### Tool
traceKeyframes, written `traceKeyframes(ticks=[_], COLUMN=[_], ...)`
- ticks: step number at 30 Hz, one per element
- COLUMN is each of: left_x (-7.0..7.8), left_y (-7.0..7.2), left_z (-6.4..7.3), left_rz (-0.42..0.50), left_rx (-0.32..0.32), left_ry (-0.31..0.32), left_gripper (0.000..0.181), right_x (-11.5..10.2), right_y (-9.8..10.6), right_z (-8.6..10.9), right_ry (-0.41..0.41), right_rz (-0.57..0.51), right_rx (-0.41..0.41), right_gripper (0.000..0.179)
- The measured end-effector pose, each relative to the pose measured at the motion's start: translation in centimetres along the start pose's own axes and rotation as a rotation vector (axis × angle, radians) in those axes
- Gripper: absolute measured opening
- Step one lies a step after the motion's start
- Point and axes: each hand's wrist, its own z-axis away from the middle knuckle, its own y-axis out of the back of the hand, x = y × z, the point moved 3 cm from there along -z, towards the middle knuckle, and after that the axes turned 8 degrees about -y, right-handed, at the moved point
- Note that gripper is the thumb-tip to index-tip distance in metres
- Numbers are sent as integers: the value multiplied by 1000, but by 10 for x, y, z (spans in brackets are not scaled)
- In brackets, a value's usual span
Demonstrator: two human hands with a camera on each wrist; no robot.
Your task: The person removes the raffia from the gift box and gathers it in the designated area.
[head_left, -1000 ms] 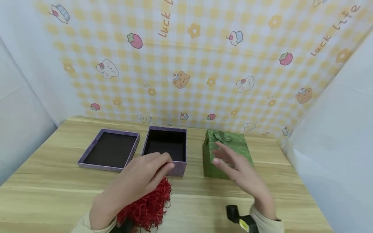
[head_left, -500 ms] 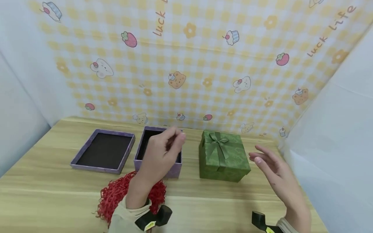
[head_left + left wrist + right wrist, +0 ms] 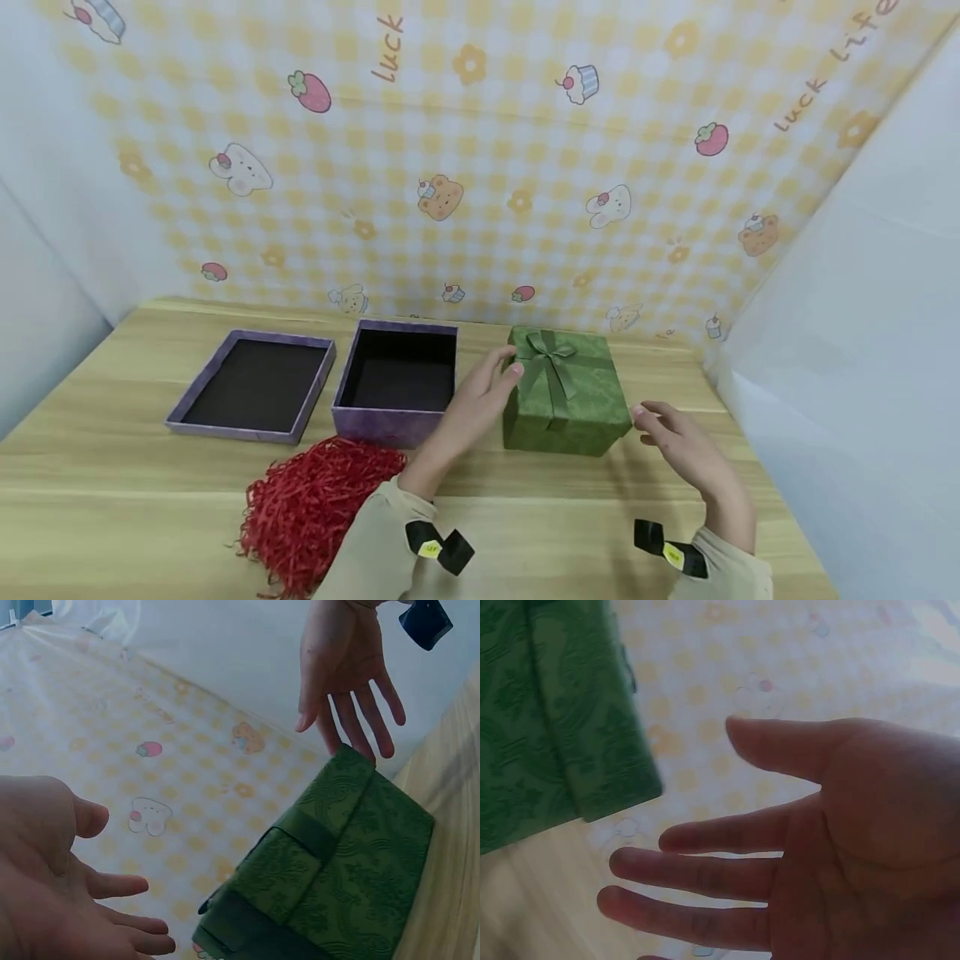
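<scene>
A green patterned gift box with a ribbon bow on its lid sits on the right half of the table, its lid on. My left hand is beside the box's left side, fingers extended; the left wrist view shows a gap between this hand and the box. On the other side, my right hand is by the box's right edge. In the right wrist view the right hand has its fingers spread and apart from the box. Neither hand holds anything.
Left of the green box stands an open purple box with a black inside. Its purple lid lies upturned further left. A heap of red shredded paper lies in front of them. A patterned cloth hangs behind the table.
My left hand has travelled right, from over the red paper and purple box to the green box. The right hand moved away from in front of the green box to its right side.
</scene>
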Motion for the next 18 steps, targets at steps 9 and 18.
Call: traceKeyframes(ticks=[9, 18], left_x=[-27, -28], left_y=[-11, -25], left_z=[1, 0], left_rz=[168, 317], left_rx=[34, 139], left_ry=[258, 261], left_gripper=[74, 76], right_x=[3, 4], right_y=[-20, -24], right_z=[-25, -29], right_ry=[-9, -31], right_rz=[-225, -201], right_rx=[-60, -50], right_gripper=[75, 81])
